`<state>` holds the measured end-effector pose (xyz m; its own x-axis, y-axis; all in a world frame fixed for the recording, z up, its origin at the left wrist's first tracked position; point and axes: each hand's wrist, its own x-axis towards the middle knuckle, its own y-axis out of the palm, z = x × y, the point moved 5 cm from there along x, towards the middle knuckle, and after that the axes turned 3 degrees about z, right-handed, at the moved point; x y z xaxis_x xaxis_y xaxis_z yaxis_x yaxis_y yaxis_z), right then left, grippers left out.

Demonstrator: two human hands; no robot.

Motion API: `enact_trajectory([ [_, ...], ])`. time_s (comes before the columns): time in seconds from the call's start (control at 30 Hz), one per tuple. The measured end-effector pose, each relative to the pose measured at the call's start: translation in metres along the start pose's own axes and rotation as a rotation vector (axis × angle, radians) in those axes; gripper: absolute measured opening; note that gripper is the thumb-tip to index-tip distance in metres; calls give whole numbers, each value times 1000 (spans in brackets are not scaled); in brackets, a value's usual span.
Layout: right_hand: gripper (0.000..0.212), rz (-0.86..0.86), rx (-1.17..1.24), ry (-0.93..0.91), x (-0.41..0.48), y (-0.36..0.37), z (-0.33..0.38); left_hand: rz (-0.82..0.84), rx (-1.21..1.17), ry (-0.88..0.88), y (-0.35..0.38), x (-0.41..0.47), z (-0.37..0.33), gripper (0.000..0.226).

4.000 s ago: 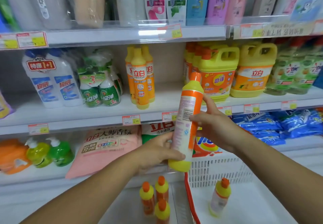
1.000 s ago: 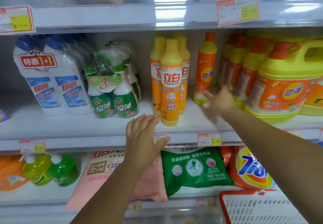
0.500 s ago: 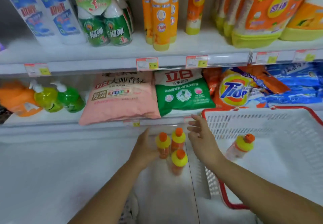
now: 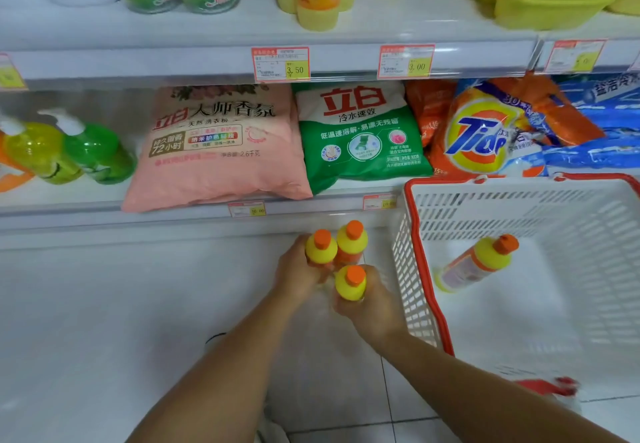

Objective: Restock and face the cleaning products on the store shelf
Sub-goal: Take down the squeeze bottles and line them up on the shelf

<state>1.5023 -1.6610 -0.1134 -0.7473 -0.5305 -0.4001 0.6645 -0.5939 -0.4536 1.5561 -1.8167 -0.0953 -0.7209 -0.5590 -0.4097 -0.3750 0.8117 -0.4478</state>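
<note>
While three orange-capped bottles stand bunched upright on the floor (image 4: 138,321), just off the basket's (image 4: 410,269) left wall and below the front edge of the bottom shelf (image 4: 104,216), both hands are down among them. The left hand (image 4: 294,271) is wrapped round the left bottle (image 4: 320,248); the right hand (image 4: 373,304) is wrapped round the front bottle (image 4: 349,283). The back bottle (image 4: 352,240) stands touching or nearly touching the other two.

This looks like the pick-up for restocking. To do it well, each hand should grip low on the body rather than by the cap, lift straight up so the back bottle is not knocked over, and turn the printed face outward before setting the bottle on the upper shelf (image 4: 173,62), above its price tag (image 4: 405,61).

A fourth bottle (image 4: 476,264) lies on its side against the basket's floor, near the far wall.

The fingers of both hands are hidden behind the bottles, so I cannot tell whether the left hand also holds the back bottle. The labels are covered, and the bottles on the upper shelf are cut off at the top edge.
</note>
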Motion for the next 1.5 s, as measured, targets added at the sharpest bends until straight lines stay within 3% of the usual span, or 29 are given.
enact_trajectory([
  [0.17,44,58,-21,24,-6,-22,18,-33,29,-14,-21,-17,3,55],
  [0.3,53,45,-8,-112,-23,-69,71,-41,96,81,-50,-37,-26,42],
  [0.47,65,-64,57,-317,-53,-137,150,-61,95,297,-87,-70,-109,45],
  [0.63,53,-175,56,-524,-77,-210,234,-128,87,526,-128,-109,-215,37],
  [0.9,57,-346,32,-775,-48,-280,334,-250,-85,645,-170,-89,-298,39],
  [1.13,59,-421,-56,-781,16,-304,365,-261,-105,662,-172,-38,-321,34],
  [1.4,48,-459,-102,-624,84,-311,377,-184,-181,627,-162,-1,-334,36],
  [1.5,56,-525,-69,-640,97,-303,371,-152,-181,628,-157,1,-336,36],
])
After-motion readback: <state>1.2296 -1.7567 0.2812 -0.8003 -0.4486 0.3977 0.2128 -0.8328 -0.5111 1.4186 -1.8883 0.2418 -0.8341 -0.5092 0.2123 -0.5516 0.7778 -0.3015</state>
